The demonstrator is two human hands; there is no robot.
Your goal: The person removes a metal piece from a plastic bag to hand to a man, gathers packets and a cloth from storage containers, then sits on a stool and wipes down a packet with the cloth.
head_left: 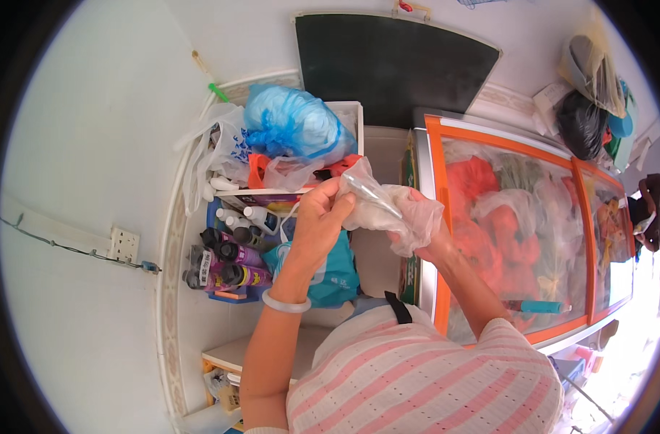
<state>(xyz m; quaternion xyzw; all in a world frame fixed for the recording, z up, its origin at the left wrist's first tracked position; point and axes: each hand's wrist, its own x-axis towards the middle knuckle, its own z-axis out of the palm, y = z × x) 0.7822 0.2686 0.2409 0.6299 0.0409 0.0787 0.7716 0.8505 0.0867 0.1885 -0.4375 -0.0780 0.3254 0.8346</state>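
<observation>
My left hand [321,219] pinches the left end of a crumpled, clear plastic bag [370,217] between thumb and fingers. A slim, shiny silvery object [376,198] lies slantwise inside or under the film; what it is I cannot tell. The bag's gathered right side is in my right hand [435,247], whose fingers are mostly hidden behind the plastic. Both hands are raised in front of my chest, above the gap between a cluttered shelf and a glass-topped chest freezer [441,217] with an orange frame. A pale bangle [286,302] circles my left wrist.
Blue plastic bag [302,122] fills a white box at the back left. Several bottles [246,249] and a teal bag [330,276] stand below it. Red and clear bags [503,233] show through the freezer glass. A wall socket [125,245] is at left, a dark board [389,65] behind.
</observation>
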